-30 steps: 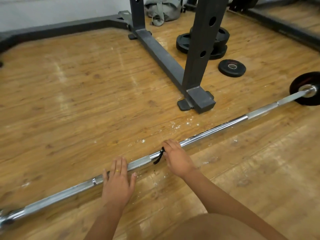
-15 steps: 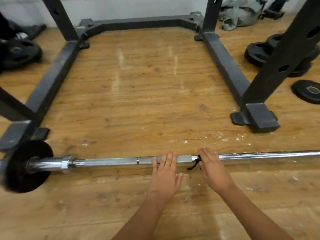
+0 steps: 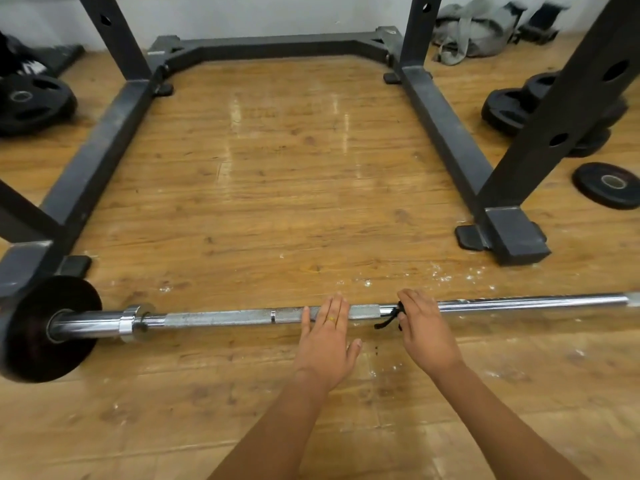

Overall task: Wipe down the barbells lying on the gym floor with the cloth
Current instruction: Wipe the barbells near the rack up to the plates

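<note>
A chrome barbell point(image 3: 221, 317) lies across the wooden floor, with a black weight plate point(image 3: 41, 329) on its left end. My left hand point(image 3: 327, 341) rests flat on the knurled middle of the bar, fingers straight. Just to its right, my right hand point(image 3: 424, 327) curls over the bar. A thin strip of black cloth point(image 3: 389, 318) sticks out from under its fingers, against the bar. Most of the cloth is hidden under that hand.
A dark steel rack frame point(image 3: 446, 133) stands on the floor just beyond the bar, with feet at left and right. Loose black weight plates point(image 3: 606, 185) lie at the right and far left point(image 3: 31, 102). A grey bag point(image 3: 474, 27) sits by the wall.
The view swung left, so the bar's left plate came into sight and the right plate left it. Both hands stay on the bar, side by side.
</note>
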Demonstrator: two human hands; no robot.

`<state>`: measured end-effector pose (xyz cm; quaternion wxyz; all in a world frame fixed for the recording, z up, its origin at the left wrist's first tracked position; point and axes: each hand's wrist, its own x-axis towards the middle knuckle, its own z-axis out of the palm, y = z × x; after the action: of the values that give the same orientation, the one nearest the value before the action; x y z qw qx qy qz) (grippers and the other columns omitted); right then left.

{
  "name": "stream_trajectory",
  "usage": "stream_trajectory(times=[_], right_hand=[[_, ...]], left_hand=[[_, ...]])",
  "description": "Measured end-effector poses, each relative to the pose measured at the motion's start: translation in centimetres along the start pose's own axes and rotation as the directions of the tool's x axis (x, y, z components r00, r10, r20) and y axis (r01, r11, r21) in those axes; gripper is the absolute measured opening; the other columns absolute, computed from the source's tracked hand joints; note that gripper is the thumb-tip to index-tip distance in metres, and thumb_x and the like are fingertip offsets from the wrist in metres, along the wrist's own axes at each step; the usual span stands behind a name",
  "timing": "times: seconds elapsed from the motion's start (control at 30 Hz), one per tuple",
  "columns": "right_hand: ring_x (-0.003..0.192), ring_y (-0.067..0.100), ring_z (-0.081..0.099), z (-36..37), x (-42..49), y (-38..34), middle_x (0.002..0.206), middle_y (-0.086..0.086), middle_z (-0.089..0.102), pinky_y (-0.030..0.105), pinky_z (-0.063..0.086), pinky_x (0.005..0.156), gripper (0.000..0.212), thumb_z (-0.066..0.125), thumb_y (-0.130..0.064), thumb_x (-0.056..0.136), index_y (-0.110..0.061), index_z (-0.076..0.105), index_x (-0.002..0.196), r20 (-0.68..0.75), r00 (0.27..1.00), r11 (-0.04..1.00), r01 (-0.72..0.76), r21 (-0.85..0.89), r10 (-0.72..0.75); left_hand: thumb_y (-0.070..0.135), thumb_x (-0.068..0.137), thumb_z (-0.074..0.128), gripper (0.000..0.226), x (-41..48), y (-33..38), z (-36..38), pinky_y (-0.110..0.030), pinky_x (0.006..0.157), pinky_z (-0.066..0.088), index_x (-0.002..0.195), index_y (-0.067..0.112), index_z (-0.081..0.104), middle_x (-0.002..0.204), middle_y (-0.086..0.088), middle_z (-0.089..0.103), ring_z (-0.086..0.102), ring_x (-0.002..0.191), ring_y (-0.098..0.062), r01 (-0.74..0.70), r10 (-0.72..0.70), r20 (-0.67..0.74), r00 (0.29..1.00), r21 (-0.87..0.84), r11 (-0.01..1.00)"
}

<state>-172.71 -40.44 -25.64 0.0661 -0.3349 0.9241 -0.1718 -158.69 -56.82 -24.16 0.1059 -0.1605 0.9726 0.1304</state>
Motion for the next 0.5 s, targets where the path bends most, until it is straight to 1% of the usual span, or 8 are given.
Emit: stream_trajectory(times=[0.1, 0.17, 0.23, 0.3, 0.4, 0.5], right_hand=[[0.146, 0.026, 0.03, -0.2, 0.3, 0.3, 0.151, 0.007, 0.045, 0.037, 0.018, 0.123, 0.043, 0.044, -0.019, 0.105, -0.008, 0.045, 0.147, 0.047, 0.999, 1.0, 0.005, 0.004, -0.005], [0.143, 0.024, 0.031, -0.8, 1.2, 0.6, 0.15, 0.006, 0.045, 0.035, 0.022, 0.12, 0.043, 0.042, -0.02, 0.105, -0.009, 0.044, 0.146, 0.081, 0.997, 1.0, 0.008, 0.017, -0.009], [0.139, 0.023, 0.034, -1.7, 1.9, 0.6, 0.147, 0.005, 0.047, 0.032, 0.026, 0.115, 0.042, 0.041, -0.021, 0.106, -0.01, 0.045, 0.146, 0.104, 0.995, 0.999, -0.019, 0.047, 0.014], [0.137, 0.023, 0.037, -2.0, 2.2, 0.7, 0.145, 0.005, 0.049, 0.032, 0.028, 0.112, 0.041, 0.041, -0.021, 0.106, -0.009, 0.046, 0.145, 0.094, 0.995, 0.997, -0.05, 0.065, 0.044], [0.137, 0.026, 0.036, -1.9, 2.5, 1.0, 0.145, 0.008, 0.05, 0.035, 0.028, 0.115, 0.04, 0.042, -0.019, 0.105, -0.008, 0.049, 0.143, 0.042, 0.995, 0.993, -0.088, 0.077, 0.085], [0.143, 0.029, 0.032, -1.1, 2.5, 0.5, 0.148, 0.011, 0.047, 0.04, 0.019, 0.122, 0.039, 0.042, -0.015, 0.105, -0.006, 0.048, 0.142, 0.004, 0.996, 0.996, -0.087, 0.031, 0.086]], left_hand=[[0.053, 0.105, 0.025, 0.075, 0.3, -0.3, -0.2, -0.049, 0.12, -0.014, 0.159, 0.017, -0.013, 0.166, 0.003, -0.02, -0.022, 0.15, -0.011, -0.002, 0.002, 0.02, 1.0, 0.002, 1.0], [0.052, 0.105, 0.026, 0.075, 0.7, -0.4, -0.5, -0.049, 0.122, -0.011, 0.159, 0.017, -0.013, 0.166, 0.002, -0.018, -0.016, 0.153, -0.013, 0.003, -0.003, 0.024, 1.0, 0.0, 1.0], [0.053, 0.105, 0.026, 0.076, 1.1, -0.5, -0.8, -0.05, 0.123, -0.009, 0.159, 0.017, -0.013, 0.166, 0.002, -0.018, -0.015, 0.153, -0.014, 0.011, -0.011, 0.044, 0.999, 0.003, 1.0], [0.054, 0.104, 0.025, 0.076, 1.4, -0.6, -1.1, -0.051, 0.124, -0.007, 0.159, 0.017, -0.014, 0.166, 0.002, -0.017, -0.014, 0.153, -0.014, 0.007, -0.008, 0.062, 0.998, 0.014, 1.0], [0.053, 0.104, 0.027, 0.077, 2.1, -1.0, -1.5, -0.051, 0.124, -0.006, 0.159, 0.017, -0.014, 0.166, 0.002, -0.017, -0.013, 0.153, -0.014, -0.011, 0.009, 0.075, 0.997, 0.018, 1.0], [0.054, 0.103, 0.03, 0.08, 2.7, -1.3, -1.5, -0.051, 0.124, -0.006, 0.159, 0.017, -0.014, 0.167, 0.002, -0.017, -0.013, 0.153, -0.014, -0.014, 0.011, 0.067, 0.998, 0.031, 0.999]])
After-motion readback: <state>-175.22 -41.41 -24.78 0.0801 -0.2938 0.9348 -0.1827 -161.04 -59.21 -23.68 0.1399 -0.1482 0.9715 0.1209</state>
